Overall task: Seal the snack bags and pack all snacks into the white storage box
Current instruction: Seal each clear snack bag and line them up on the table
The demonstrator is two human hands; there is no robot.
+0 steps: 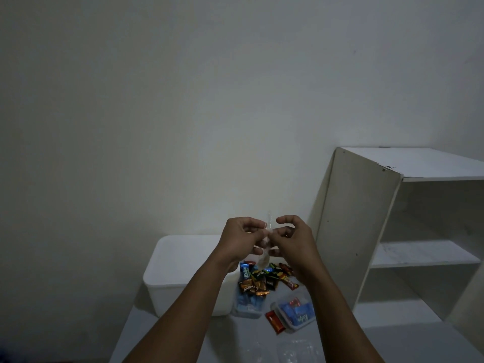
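My left hand (239,241) and my right hand (293,238) are raised together above the table, both pinching a small clear plastic snack bag (267,241) between them; the bag hangs down between my fingers. Behind and below my left hand stands the white storage box (180,268). A heap of small wrapped snacks (264,280) in orange, black, blue and red lies on the table just right of the box. A clear bag with blue snacks (248,306) lies under the heap. A second clear bag with blue and red snacks (297,314) lies nearer to me, with a red bar (275,322) beside it.
A white shelf unit (408,231) stands at the right on the table's far side. Empty clear bags (297,349) lie at the near edge of the grey table (146,334). A plain wall fills the background.
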